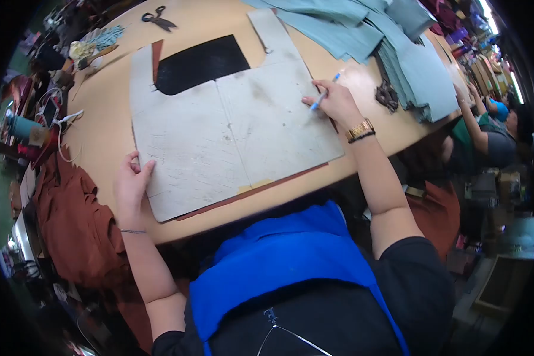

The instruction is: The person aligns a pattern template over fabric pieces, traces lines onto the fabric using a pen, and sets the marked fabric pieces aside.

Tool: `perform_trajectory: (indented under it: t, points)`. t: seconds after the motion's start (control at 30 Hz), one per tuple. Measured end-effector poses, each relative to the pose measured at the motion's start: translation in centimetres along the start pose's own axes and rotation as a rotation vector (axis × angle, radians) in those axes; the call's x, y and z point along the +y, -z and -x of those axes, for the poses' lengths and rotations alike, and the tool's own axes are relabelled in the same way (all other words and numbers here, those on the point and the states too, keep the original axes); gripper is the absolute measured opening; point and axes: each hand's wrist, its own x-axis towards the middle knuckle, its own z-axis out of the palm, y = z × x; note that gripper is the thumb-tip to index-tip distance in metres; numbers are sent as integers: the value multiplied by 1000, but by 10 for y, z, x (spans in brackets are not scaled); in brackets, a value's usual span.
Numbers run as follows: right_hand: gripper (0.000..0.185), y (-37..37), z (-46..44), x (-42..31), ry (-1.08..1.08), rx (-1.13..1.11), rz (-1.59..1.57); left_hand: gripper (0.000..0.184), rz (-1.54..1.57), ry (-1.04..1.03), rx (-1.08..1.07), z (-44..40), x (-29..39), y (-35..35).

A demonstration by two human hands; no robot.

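Observation:
A large whitish pattern board (190, 142), scuffed and marked with a centre line, lies flat on the table. It has a wide notch at its far side. Reddish-brown material (252, 193) peeks out from under its near edge. My left hand (135, 181) grips the board's left edge, thumb on top and fingers at the side. Between the fingers of my right hand (335, 104) is a blue-and-white pen (318, 101), held tilted over the board's right edge. Within the notch a black sheet (202, 64) shows.
Dark-handled scissors (159, 19) lie at the table's far side. Light blue-green material (409, 65) is piled at the far right, beside a dark crumpled item (387, 95). Brown material (77, 219) hangs at the left. A white cable (62, 127) is nearby. Another person (495, 139) sits at right.

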Motion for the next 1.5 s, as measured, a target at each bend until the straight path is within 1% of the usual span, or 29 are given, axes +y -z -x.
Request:
perform_trajectory:
  t: [0.1,0.13,0.23,0.27,0.3,0.33,0.37,0.4,0.43,0.5,0.53,0.6,0.7,0.8,1.0,1.1,1.2,1.23,1.3,1.33,1.4,1.43,1.5]
  points:
    - [52,-11,-11,26,168,96,-123,57,37,-37,-17,-9,-12,1]
    - [48,-12,-15,32,150,67,-159,51,276,-28,-57,-13,-17,-4]
    - [44,-15,-16,43,112,84,-267,49,439,-69,-67,-9,-22,-4]
    - [41,-17,-18,48,81,77,-264,50,495,-91,-82,-11,-29,-8]
    - [41,-18,-17,50,96,97,-270,51,546,-102,-81,-17,-40,-12]
    - [40,-10,-10,39,80,126,-105,52,555,-107,-59,-14,-39,-12]
    - [42,-10,-7,34,85,114,-119,52,560,-109,-29,-10,-33,-13]
    - [40,-12,-11,40,122,102,-147,51,534,-129,-15,-8,-30,-11]
    - [40,-19,-17,49,107,90,-248,50,511,-152,-2,-7,-27,-10]
    - [40,-27,-27,66,91,47,-428,50,612,-116,-7,-5,-29,-12]
    - [38,-19,-16,47,86,48,-401,50,581,-115,16,-8,-33,-14]
    - [37,-23,-19,52,79,49,-427,52,525,-125,38,-12,-40,-19]
    - [36,-23,-19,51,59,57,-454,52,574,-80,-11,-7,-30,-13]
    - [37,-20,-17,47,58,46,-477,52,516,-85,-8,-7,-30,-13]
    - [38,-19,-15,44,51,30,-502,52,444,-116,10,-6,-30,-11]
    - [38,-21,-17,48,69,12,-517,49,353,-132,43,0,-23,-6]
    - [36,-21,-17,48,88,5,-484,50,308,-207,97,-5,-34,-10]
    - [35,-18,-15,46,86,19,-460,49,182,-192,111,-4,-20,-7]
    - [33,-20,-20,46,129,101,-512,47,-73,-147,164,4,14,10]
    - [34,-20,-19,38,158,130,-520,47,-55,-237,187,-3,26,8]
    - [42,-18,-15,14,153,142,-764,46,-25,-391,242,-12,47,3]
    - [47,-19,-14,1,156,142,-886,46,-41,-477,205,-19,60,-2]
    - [55,-30,-20,-17,199,84,-915,45,-72,-646,135,-38,95,-16]
